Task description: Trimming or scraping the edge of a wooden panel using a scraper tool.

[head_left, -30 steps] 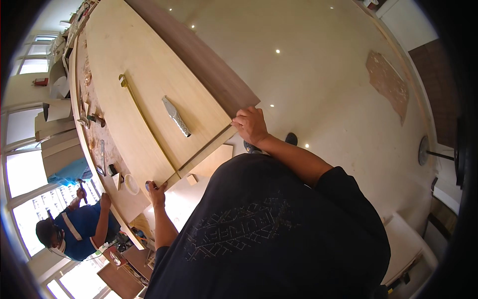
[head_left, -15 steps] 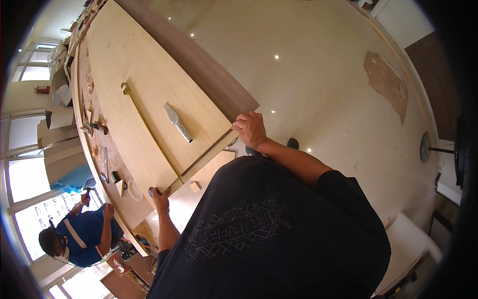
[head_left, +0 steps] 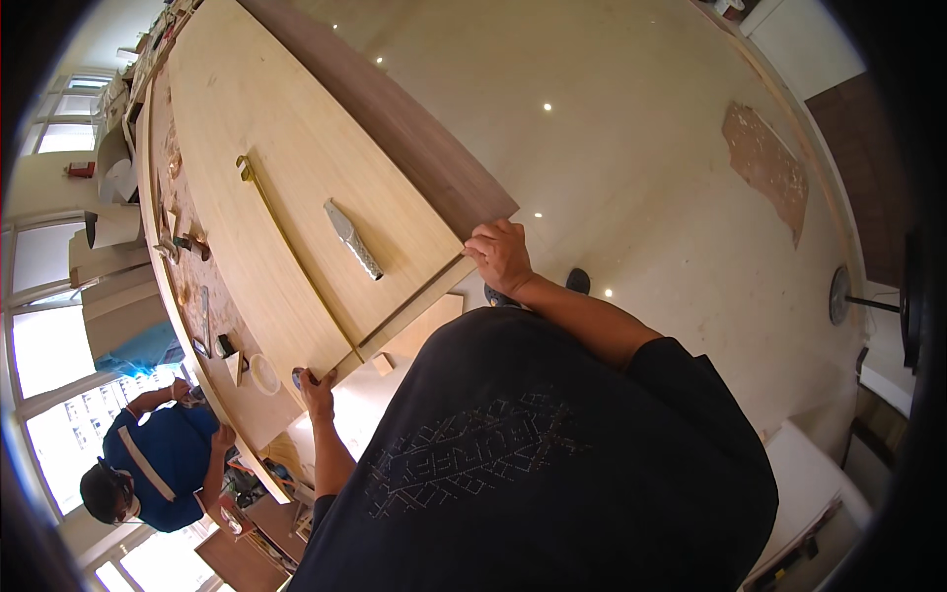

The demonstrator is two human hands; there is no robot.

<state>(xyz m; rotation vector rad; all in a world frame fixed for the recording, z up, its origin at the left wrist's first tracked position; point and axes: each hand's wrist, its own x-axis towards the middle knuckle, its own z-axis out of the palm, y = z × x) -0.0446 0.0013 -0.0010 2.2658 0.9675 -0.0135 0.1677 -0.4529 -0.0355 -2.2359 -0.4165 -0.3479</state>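
A pale plywood board [head_left: 276,118] lies above a darker brown board [head_left: 375,89] that shows along its right side. My left hand [head_left: 319,397] grips a tape measure [head_left: 299,378] at the board's near left edge. Its yellow blade [head_left: 296,252] stretches along the board to a hooked end. My right hand [head_left: 501,257] has its fingers closed on the board's near right corner. A silver knife-like tool [head_left: 352,240] lies on the board between the blade and the right edge.
A cluttered workbench [head_left: 158,118] runs along the left with hand tools and offcuts. A co-worker [head_left: 158,454] in blue bends at it, lower left. A brown sheet [head_left: 764,168] lies on the floor at right, near a round-based stand [head_left: 839,296].
My hands stay on the board and tape, shifting only slightly in the picture. The co-worker's raised hand with a hammer has come down toward the bench edge.
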